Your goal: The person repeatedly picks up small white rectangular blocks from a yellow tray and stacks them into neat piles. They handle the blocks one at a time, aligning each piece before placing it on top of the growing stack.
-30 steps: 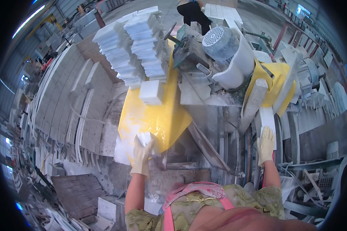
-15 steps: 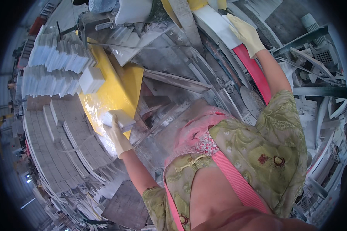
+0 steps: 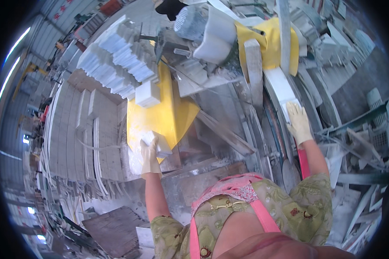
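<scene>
Both my hands wear pale cream gloves. My left hand (image 3: 150,156) is closed on the near side of a small stack of white tiles (image 3: 163,146), which rests on a yellow sheet (image 3: 160,118). My right hand (image 3: 298,121) lies flat, fingers stretched out, on the near end of white tiles (image 3: 281,84) lined up along a narrow track. Below that wrist a red strip (image 3: 304,164) runs toward me. Another white tile stack (image 3: 148,94) stands farther up the yellow sheet.
Long rows of upright white tiles (image 3: 121,60) stand at the far left, above grey stacked boards (image 3: 69,125). Yellow cloth (image 3: 270,43) and a grey post (image 3: 254,73) stand over the track's far end. A white-and-grey motor-like housing (image 3: 212,34) sits at the back. Offcuts lie at right.
My view has turned, shifting the scene. My right hand has drawn back along the track toward me, and white tiles now cover less of its near end. The left hand stays on its stack.
</scene>
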Demonstrator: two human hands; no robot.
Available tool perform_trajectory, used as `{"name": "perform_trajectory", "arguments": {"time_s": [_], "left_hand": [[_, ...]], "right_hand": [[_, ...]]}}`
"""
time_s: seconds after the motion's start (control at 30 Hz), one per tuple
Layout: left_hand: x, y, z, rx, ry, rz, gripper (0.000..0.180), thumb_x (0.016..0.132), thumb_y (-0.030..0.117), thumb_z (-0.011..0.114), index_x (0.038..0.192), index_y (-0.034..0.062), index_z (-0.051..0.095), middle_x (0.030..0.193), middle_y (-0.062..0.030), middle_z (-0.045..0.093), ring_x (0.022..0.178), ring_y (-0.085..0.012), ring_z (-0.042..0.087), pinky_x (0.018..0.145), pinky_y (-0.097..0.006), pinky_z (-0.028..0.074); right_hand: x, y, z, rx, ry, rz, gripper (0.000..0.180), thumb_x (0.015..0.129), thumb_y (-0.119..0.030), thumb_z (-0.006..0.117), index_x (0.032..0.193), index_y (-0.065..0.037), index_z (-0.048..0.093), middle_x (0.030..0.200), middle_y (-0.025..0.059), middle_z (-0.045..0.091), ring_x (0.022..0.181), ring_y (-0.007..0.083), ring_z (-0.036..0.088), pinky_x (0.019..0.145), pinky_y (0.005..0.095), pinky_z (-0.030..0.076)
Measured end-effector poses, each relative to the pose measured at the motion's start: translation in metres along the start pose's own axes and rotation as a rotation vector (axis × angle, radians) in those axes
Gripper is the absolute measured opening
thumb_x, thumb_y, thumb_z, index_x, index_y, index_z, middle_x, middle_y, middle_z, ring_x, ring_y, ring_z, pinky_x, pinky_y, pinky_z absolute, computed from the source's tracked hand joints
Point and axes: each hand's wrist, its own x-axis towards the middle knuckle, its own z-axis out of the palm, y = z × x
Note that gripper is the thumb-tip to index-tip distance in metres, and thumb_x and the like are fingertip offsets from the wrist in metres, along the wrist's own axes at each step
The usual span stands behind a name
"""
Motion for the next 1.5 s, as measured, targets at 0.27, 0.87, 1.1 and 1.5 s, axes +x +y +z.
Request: {"name": "perform_trajectory", "arguments": {"time_s": [0.27, 0.87, 1.1, 1.5], "left_hand": [[-0.007, 0.006, 0.001, 0.046, 0.025, 0.008, 0.084, 0.078, 0.030, 0.081, 0.141, -0.0086, 0.041, 0.126, -0.0231, 0.060, 0.110, -0.0319, 0.062, 0.088, -0.038, 0.052], [-0.027, -0.007, -0.015, 0.422, -0.159, 0.407, 0.059, 0.082, 0.011, 0.069, 0.138, 0.0141, 0.052, 0.139, -0.0328, 0.045, 0.119, -0.0458, 0.055, 0.096, -0.042, 0.049], [-0.034, 0.040, -0.004, 0.126, -0.002, -0.046, 0.074, 0.089, 0.052, 0.064, 0.130, -0.0075, 0.045, 0.119, -0.0346, 0.060, 0.110, -0.0458, 0.060, 0.090, -0.043, 0.050], [-0.009, 0.040, -0.005, 0.459, -0.065, 0.077, 0.103, 0.082, 0.057, 0.069, 0.144, -0.0155, 0.030, 0.122, -0.0325, 0.061, 0.114, -0.0425, 0.061, 0.096, -0.042, 0.047]], "right_hand": [[0.025, -0.003, 0.029, -0.257, 0.068, 0.032, 0.060, 0.091, -0.013, 0.050, 0.149, -0.002, 0.036, 0.154, 0.0143, 0.042, 0.140, 0.0320, 0.042, 0.108, 0.0509, 0.042], [0.062, -0.358, -0.053, 1.498, 0.025, -0.362, 0.041, 0.096, -0.034, 0.061, 0.115, 0.002, 0.064, 0.097, 0.0067, 0.067, 0.089, 0.0159, 0.060, 0.082, 0.0313, 0.046], [0.067, -0.483, -0.003, 1.265, -0.105, -0.195, 0.046, 0.092, -0.043, 0.062, 0.119, -0.007, 0.065, 0.101, 0.0195, 0.069, 0.096, 0.0396, 0.066, 0.080, 0.0424, 0.052], [0.040, -0.450, -0.037, 1.382, -0.330, -0.531, 0.072, 0.096, -0.044, 0.058, 0.152, -0.006, 0.033, 0.140, 0.0181, 0.053, 0.129, 0.0304, 0.052, 0.105, 0.0367, 0.042]]}}
